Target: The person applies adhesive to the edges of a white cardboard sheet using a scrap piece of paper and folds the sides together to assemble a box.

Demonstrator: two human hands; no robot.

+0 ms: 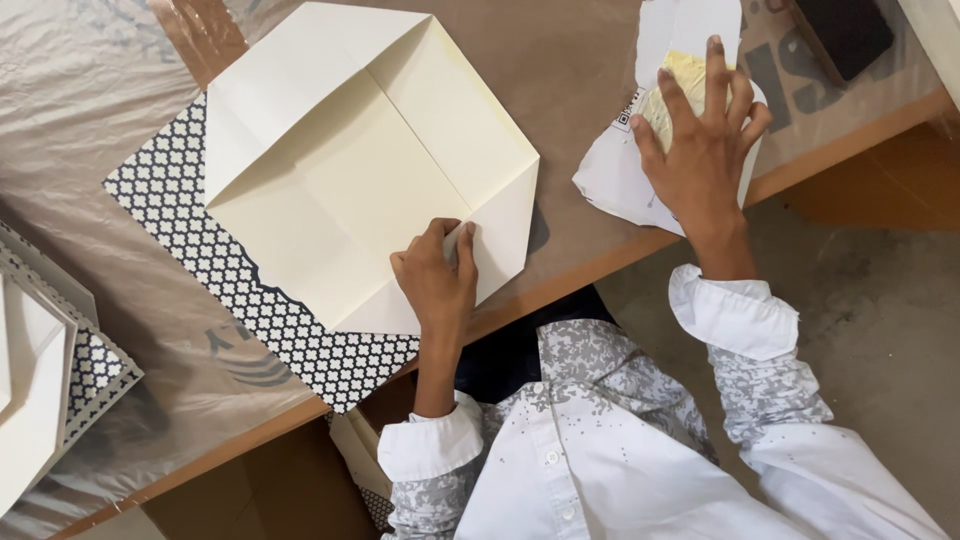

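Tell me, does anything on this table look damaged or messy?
The white paper under the right hand has ragged, torn edges and overhangs the table edge. The cream folded sheet under the left hand looks neat.

Between my left hand (437, 278) on the folded cream sheet (360, 160) and my right hand (700, 150) on the torn paper (615, 175), bare brown table (570, 70) lies open. A black block (845, 30) crowds the far right corner; patterned stacks (60, 370) fill the left edge.
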